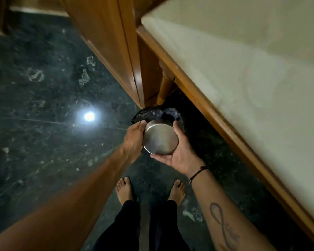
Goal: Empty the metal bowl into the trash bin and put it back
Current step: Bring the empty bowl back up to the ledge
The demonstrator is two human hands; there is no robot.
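The metal bowl (160, 139) is tipped over so that its flat shiny bottom faces me and its mouth points down toward the trash bin (153, 113). The bin is lined with a black bag and stands on the floor beside the table leg. My left hand (135, 137) grips the bowl's left side. My right hand (181, 151) cups it from the right and from below. The bowl hangs just above the bin's near rim. The inside of the bowl is hidden from me.
A wooden table (198, 98) with a pale top runs along the right, one turned leg (164, 89) behind the bin. A wooden cabinet (112, 51) stands behind left. The dark marble floor (43, 105) reflects a lamp. My bare feet (124, 189) stand close to the bin.
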